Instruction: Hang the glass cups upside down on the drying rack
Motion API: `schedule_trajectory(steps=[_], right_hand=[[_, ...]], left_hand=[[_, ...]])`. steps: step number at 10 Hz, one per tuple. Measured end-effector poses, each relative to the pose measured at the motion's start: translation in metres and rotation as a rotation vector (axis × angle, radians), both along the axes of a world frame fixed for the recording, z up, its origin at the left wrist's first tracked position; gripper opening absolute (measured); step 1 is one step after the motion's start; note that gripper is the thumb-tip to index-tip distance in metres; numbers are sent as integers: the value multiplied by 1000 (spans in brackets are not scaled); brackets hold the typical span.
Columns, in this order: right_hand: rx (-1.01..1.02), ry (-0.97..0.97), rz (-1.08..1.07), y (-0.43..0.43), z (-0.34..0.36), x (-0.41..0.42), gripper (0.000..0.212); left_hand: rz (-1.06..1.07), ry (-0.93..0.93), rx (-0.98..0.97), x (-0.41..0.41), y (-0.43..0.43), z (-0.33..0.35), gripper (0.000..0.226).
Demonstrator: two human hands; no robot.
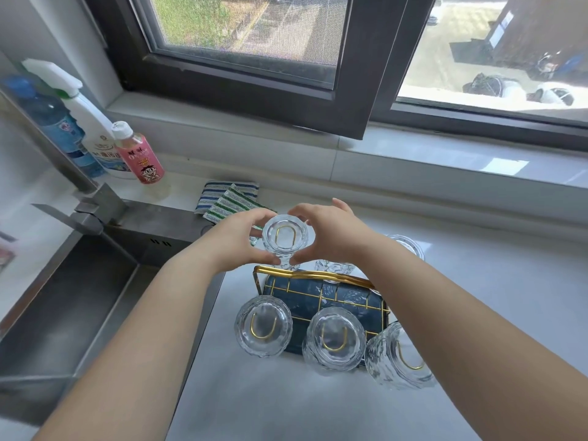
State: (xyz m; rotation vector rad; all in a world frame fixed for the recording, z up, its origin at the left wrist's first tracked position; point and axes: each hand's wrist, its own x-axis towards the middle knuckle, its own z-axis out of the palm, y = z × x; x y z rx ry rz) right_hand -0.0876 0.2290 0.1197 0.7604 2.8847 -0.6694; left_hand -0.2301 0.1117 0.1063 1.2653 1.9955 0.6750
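Glass cup (pixel 288 238), upside down over a rack (pixel 318 278) prong, clasped between left hand (pixel 241 241) and right hand (pixel 331 232)

The pale surface (pixel 477 297) carries the gold drying rack (pixel 318 278) at centre, striped cloths (pixel 227 198) and bottles (pixel 140 154) upper left.

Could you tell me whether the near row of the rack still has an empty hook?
No: all three near hooks of the rack carry upturned cups, at left, middle and right.
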Motion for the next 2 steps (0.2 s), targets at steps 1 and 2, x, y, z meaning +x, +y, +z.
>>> schedule_trajectory(steps=[1, 2], right_hand=[[-1, -3, 5, -2, 3, 1, 82], [-56, 22, -29, 3, 12, 7, 85]], left_hand=[[-8, 15, -11, 2, 0, 0, 76], [13, 16, -21, -2, -3, 3, 77]])
